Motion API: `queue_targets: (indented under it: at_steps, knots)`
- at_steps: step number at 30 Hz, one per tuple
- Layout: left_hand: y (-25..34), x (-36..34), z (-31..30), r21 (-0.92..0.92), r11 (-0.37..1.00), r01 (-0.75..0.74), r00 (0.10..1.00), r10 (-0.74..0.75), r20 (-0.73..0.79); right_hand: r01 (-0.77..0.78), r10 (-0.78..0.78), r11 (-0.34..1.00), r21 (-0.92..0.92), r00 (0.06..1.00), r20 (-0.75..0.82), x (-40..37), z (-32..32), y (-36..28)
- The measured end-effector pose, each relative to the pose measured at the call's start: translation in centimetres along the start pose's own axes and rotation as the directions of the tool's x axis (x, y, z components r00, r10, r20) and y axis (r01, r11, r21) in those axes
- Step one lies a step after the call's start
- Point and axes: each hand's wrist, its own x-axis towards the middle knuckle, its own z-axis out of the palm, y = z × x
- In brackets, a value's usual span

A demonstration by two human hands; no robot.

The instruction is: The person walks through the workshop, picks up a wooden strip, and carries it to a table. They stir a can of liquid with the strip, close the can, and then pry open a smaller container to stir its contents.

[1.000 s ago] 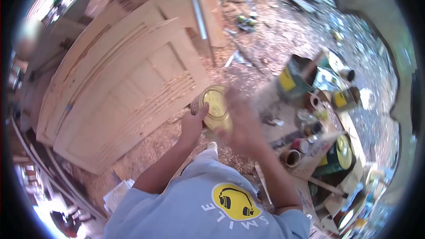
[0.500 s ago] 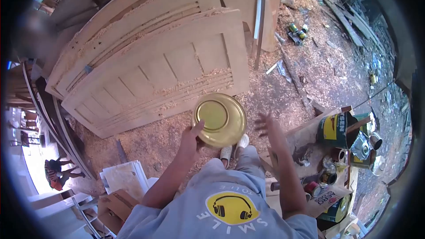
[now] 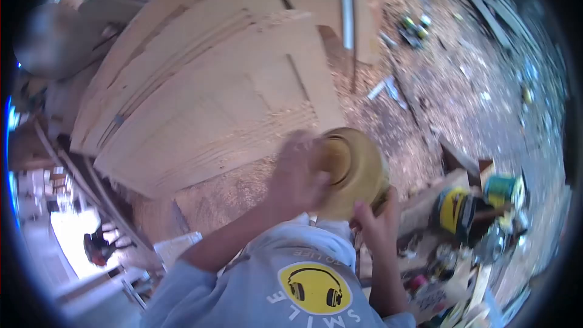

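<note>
A round yellow-gold dish (image 3: 364, 161) is held in front of my body, its ringed base facing up. My right hand (image 3: 376, 215) grips its lower right rim with thumb and fingers. My left hand (image 3: 297, 173) is smeared by motion and overlaps the dish's left side; whether it touches or grips the dish cannot be made out. Beyond the dish lie carved wooden panels (image 3: 212, 109), strewn with shavings.
At the right, open paint tins (image 3: 455, 209) and a green tin (image 3: 504, 188) stand among wood pieces. Shavings and scraps cover the floor (image 3: 461, 103). Another person (image 3: 100, 246) is at the far left. A metal strip (image 3: 347, 12) stands at the top.
The dish has moved right and tilted. My right hand has come in and taken hold of its rim. My left hand has shifted up and right, now blurred over the dish's left side.
</note>
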Motion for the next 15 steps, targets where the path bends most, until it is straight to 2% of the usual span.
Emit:
queue_targets:
  at_steps: [1,2,3,5,8,9,10,11,14,15]
  knots:
    - [-0.7,1.0,3.3,-0.095,0.977,-0.192,0.977,0.2,0.081,-0.078,0.071,0.991,-0.105,0.995,-0.068,1.9,0.4,-0.1]
    - [-1.4,2.0,6.7,-0.222,0.909,-0.352,0.907,0.39,0.158,-0.061,0.06,0.998,-0.009,0.994,-0.094,4.6,-0.3,4.0]
    - [0.3,4.9,6.5,-0.376,0.87,-0.318,0.895,0.406,0.183,-0.042,0.053,0.995,0.088,0.991,-0.12,6.8,-0.7,7.6]
    - [-3.7,8.9,13.3,-0.163,0.915,-0.368,0.919,0.384,0.084,-0.066,0.086,0.984,0.163,0.989,-0.121,7.0,-0.1,4.9]
    - [-5.3,12.6,15.0,-0.095,0.938,-0.333,0.929,0.344,0.136,-0.147,0.178,0.962,0.232,0.977,-0.118,7.0,-0.9,3.8]
    - [-4.5,14.2,14.0,-0.102,0.986,-0.135,0.938,0.16,0.307,-0.174,0.212,0.952,0.253,0.969,-0.13,7.0,-1.6,3.7]
    - [-3.9,16.3,12.9,-0.074,0.995,0.063,0.879,-0.02,0.476,-0.148,0.191,0.945,0.293,0.974,-0.122,7.0,-2.0,3.9]
    - [-3.2,17.6,12.3,-0.007,0.968,0.251,0.756,-0.192,0.626,-0.116,0.163,0.951,0.287,0.976,-0.145,6.9,-2.2,3.9]
    - [-4.0,17.7,14.0,-0.056,0.917,0.394,0.793,-0.309,0.525,-0.049,0.119,0.948,0.315,0.971,-0.208,6.6,-3.2,3.7]
    - [-5.1,16.4,15.3,-0.123,0.964,0.236,0.884,-0.161,0.439,0.008,0.077,0.944,0.331,0.966,-0.245,6.6,-3.1,3.8]
